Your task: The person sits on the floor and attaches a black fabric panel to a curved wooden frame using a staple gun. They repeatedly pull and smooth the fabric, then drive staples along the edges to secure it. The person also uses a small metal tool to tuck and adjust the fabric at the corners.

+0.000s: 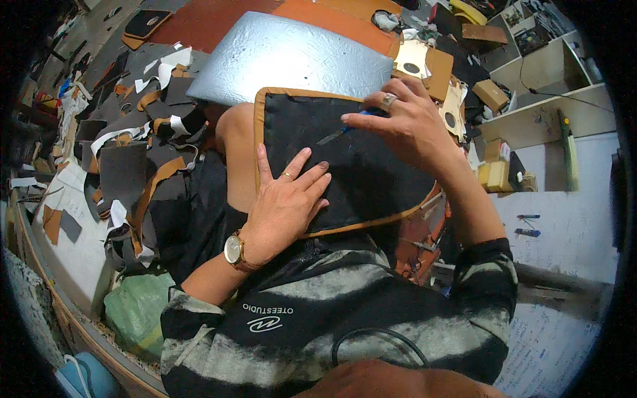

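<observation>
A black leather panel [371, 176] with a tan border rests on my lap. My left hand [285, 199] lies flat on its lower left part, fingers spread, with a ring and a wristwatch on it. My right hand [405, 119] is at the panel's upper right, closed around a small blue-handled knife [342, 132] whose blade points down-left onto the black surface. A ring shows on that hand too.
A silver sheet [292, 56] lies beyond the panel over an orange sheet [332, 20]. Grey, black and tan leather scraps [133, 146] pile up on the left. Cut tan pieces [424, 66], small boxes and shelves [551, 99] stand at right. A green bag [136, 308] sits lower left.
</observation>
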Demonstrator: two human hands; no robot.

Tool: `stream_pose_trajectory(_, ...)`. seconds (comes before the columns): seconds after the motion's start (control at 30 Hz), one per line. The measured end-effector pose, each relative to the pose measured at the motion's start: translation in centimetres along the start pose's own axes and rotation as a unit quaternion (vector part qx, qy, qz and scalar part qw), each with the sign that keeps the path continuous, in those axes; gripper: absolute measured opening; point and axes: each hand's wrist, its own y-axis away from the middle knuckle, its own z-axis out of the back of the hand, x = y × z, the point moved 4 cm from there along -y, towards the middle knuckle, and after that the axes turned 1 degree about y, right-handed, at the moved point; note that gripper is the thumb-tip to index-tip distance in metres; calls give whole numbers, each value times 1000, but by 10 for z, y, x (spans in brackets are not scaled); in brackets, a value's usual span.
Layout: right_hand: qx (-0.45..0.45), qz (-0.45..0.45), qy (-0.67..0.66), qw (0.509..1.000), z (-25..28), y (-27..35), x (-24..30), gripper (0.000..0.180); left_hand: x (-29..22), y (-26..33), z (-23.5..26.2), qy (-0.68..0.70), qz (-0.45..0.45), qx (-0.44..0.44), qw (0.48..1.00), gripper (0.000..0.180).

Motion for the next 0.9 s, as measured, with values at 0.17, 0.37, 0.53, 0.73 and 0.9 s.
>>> stream_pose_trajectory(0.17,14,79,42,996,-8,-14,10,52,0,1,2,39,-11,-18,999,31)
stream_pose_trajectory(0.37,43,102,47,993,-22,-22,16,55,-1,1,1,26,5,-23,999,33)
stream_pose_trajectory(0.53,90,50,80,991,-31,-17,4,54,-1,-1,3,31,1,-29,999,31)
stream_pose_trajectory(0.73,135,-30,99,985,-26,0,-1,54,-2,-1,3,35,1,-33,999,30)
stream_pose_trajectory(0.9,171,-70,90,979,-24,9,4,53,-2,-4,3,25,2,-32,999,31)
